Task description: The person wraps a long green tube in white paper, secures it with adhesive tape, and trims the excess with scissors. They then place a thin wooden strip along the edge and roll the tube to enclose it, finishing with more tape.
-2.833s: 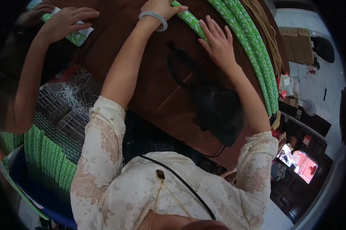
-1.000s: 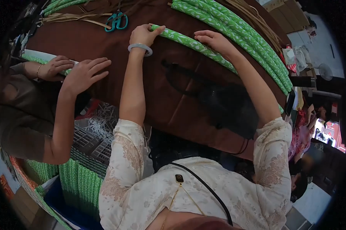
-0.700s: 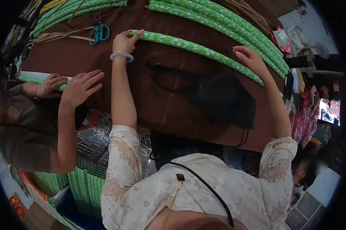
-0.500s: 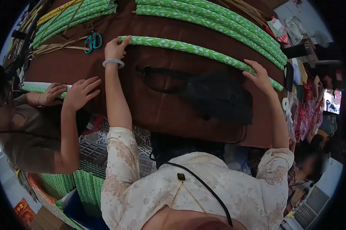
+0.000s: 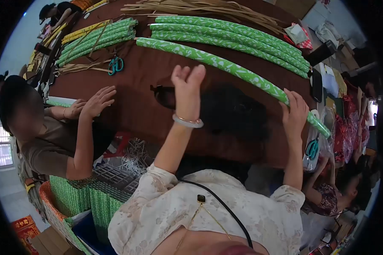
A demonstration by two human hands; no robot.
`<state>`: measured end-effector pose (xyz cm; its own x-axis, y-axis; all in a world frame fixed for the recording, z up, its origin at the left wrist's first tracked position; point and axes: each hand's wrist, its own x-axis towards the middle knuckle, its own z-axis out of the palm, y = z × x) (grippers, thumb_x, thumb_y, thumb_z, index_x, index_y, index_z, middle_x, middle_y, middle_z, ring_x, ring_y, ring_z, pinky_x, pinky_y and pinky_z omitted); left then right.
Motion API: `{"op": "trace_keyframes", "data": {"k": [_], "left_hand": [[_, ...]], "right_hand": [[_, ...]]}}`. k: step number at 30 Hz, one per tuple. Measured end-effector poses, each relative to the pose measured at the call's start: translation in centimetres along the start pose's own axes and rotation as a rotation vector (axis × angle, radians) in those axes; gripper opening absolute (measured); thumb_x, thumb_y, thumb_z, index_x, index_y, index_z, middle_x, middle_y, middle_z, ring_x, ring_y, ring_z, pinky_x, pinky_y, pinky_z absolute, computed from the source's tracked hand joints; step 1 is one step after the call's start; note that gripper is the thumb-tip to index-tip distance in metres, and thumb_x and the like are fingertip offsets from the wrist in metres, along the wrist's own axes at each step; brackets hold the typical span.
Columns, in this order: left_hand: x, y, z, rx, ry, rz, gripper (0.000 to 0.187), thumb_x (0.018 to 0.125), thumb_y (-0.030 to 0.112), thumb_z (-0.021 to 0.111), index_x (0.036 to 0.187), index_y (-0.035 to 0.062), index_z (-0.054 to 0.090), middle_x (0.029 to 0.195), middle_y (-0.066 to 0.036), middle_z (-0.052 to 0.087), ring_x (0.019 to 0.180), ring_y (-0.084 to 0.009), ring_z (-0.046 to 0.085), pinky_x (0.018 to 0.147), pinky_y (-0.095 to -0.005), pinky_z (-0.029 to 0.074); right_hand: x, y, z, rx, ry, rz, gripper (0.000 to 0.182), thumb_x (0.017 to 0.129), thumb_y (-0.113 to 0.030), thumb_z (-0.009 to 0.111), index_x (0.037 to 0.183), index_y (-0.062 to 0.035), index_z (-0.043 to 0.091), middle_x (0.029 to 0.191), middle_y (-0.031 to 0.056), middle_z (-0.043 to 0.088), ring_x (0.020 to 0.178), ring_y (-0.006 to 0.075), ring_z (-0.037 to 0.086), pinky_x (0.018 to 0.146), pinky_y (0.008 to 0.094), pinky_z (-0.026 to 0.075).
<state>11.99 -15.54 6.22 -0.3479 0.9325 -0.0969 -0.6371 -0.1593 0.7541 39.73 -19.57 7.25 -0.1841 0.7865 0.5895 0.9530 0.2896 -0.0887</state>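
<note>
1. The right hand (image 5: pixel 294 111) rests on the near end of a long green patterned tube (image 5: pixel 225 68) lying across the brown tabletop (image 5: pixel 136 97).
2. The left hand (image 5: pixel 187 83) is lifted, fingers spread, above a black bag (image 5: pixel 229 110).
3. Teal scissors (image 5: pixel 115 65) lie beside more green tubes (image 5: pixel 96 38).
</note>
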Motion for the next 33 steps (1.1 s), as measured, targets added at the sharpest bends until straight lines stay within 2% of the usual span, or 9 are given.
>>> {"op": "trace_keyframes", "data": {"k": [1,4,6,8,11,21,24,28,33], "left_hand": [[-1.9,-0.1,2.2,-0.074,-0.047,-0.106,0.058,0.082,0.008,0.061,0.124,-0.0013,0.023,0.117,-0.011,0.041,0.108,-0.0187,0.046,0.094,-0.0305,0.039],[-3.5,-2.5,4.8,0.005,-0.328,-0.177,0.052,0.083,0.011,0.061,0.122,-0.0019,0.030,0.121,-0.011,0.041,0.110,-0.0179,0.046,0.091,-0.0301,0.040],[-4.8,-3.1,5.7,-0.024,-0.310,-0.223,0.044,0.085,0.013,0.059,0.118,-0.0018,0.034,0.120,-0.013,0.045,0.109,-0.0212,0.049,0.088,-0.0313,0.043],[-5.7,-3.7,5.8,-0.042,-0.422,-0.224,0.037,0.088,0.016,0.054,0.115,-0.0022,0.036,0.117,-0.016,0.050,0.107,-0.0252,0.053,0.085,-0.0337,0.046],[-6.9,-4.5,5.6,-0.078,-0.465,-0.270,0.032,0.091,0.018,0.048,0.113,-0.0028,0.039,0.114,-0.018,0.052,0.105,-0.0273,0.054,0.083,-0.0358,0.048],[-8.0,-5.7,4.4,-0.015,-0.420,-0.273,0.029,0.092,0.018,0.046,0.111,-0.0029,0.040,0.111,-0.016,0.054,0.101,-0.0239,0.056,0.080,-0.0331,0.049],[-7.6,-5.8,4.1,-0.074,-0.412,-0.335,0.030,0.092,0.021,0.047,0.110,-0.0018,0.042,0.109,-0.015,0.056,0.099,-0.0232,0.057,0.079,-0.0316,0.049],[-7.4,-5.7,4.1,-0.032,-0.355,-0.194,0.032,0.092,0.020,0.046,0.113,-0.0039,0.039,0.110,-0.018,0.055,0.098,-0.0281,0.058,0.079,-0.0350,0.051],[-4.6,-4.4,2.7,0.017,-0.292,-0.019,0.034,0.091,0.019,0.047,0.115,-0.0033,0.037,0.110,-0.018,0.054,0.096,-0.0283,0.059,0.074,-0.0335,0.053]], "right_hand": [[-1.2,-0.1,-1.1,-0.017,-0.011,0.043,0.036,0.077,-0.013,0.062,0.112,-0.0135,0.054,0.104,0.0038,0.053,0.096,0.0224,0.050,0.085,0.0358,0.034],[-3.9,-1.2,-4.7,-0.079,0.013,0.120,0.036,0.077,-0.012,0.062,0.112,-0.0129,0.055,0.103,0.0036,0.052,0.096,0.0221,0.050,0.086,0.0361,0.034],[-6.0,-1.1,-6.3,-0.122,0.036,0.143,0.036,0.077,-0.012,0.062,0.112,-0.0123,0.055,0.103,0.0041,0.052,0.096,0.0228,0.049,0.086,0.0360,0.033],[-7.7,-0.8,-7.6,-0.136,0.014,0.191,0.035,0.078,-0.012,0.062,0.112,-0.0119,0.055,0.103,0.0044,0.052,0.096,0.0231,0.049,0.086,0.0361,0.033],[-9.9,-0.3,-8.8,-0.131,-0.012,0.241,0.034,0.078,-0.013,0.061,0.111,-0.0112,0.056,0.104,0.0047,0.052,0.096,0.0225,0.049,0.086,0.0360,0.033],[-13.4,-0.1,-9.3,-0.126,-0.013,0.290,0.033,0.078,-0.013,0.062,0.111,-0.0108,0.057,0.104,0.0048,0.054,0.095,0.0228,0.050,0.084,0.0368,0.033],[-13.2,0.2,-7.9,-0.061,-0.004,0.256,0.036,0.077,-0.012,0.064,0.111,-0.0110,0.057,0.104,0.0052,0.054,0.095,0.0230,0.051,0.083,0.0375,0.034],[-13.1,0.0,-9.0,-0.083,-0.031,0.297,0.036,0.074,-0.012,0.066,0.110,-0.0102,0.058,0.103,0.0060,0.054,0.095,0.0240,0.051,0.084,0.0373,0.034],[-12.4,0.7,-8.2,-0.013,-0.034,0.268,0.033,0.075,-0.011,0.064,0.108,-0.0099,0.059,0.101,0.0065,0.055,0.095,0.0241,0.050,0.086,0.0369,0.033]]}}
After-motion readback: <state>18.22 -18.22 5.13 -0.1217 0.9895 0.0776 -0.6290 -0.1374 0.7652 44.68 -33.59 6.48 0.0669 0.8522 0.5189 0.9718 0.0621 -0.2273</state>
